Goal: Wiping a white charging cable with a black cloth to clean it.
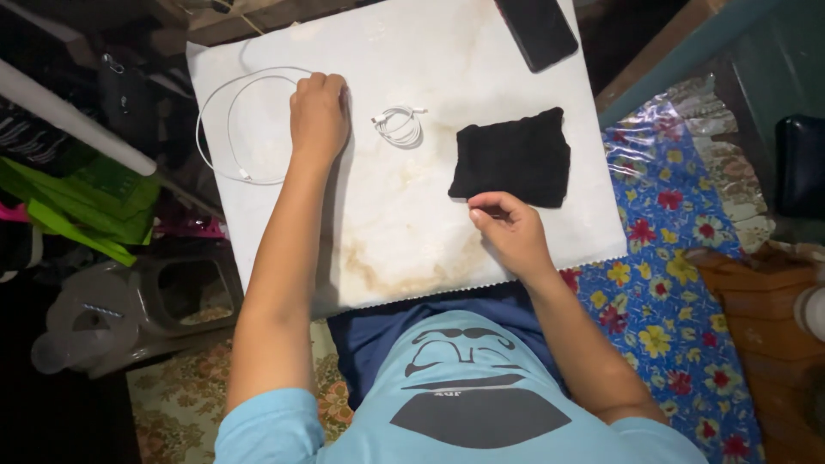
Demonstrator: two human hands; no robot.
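Left hand [319, 112] clenched on the loose white cable [225, 129], upper left of the bench [387, 223]. Right hand [509, 225] pinches the black cloth [514, 156] edge, centre right. Better to gather the loop evenly, as in the coiled cable [399, 125] beside it, avoiding kinks.

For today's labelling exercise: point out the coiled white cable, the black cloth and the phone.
coiled white cable [399, 125], head view, middle of coil.
black cloth [512, 158], head view, centre of cloth.
phone [538, 29], head view, dark screen.

Bright overhead light on the white board [404, 215], dim murky edges, slight softness throughout.
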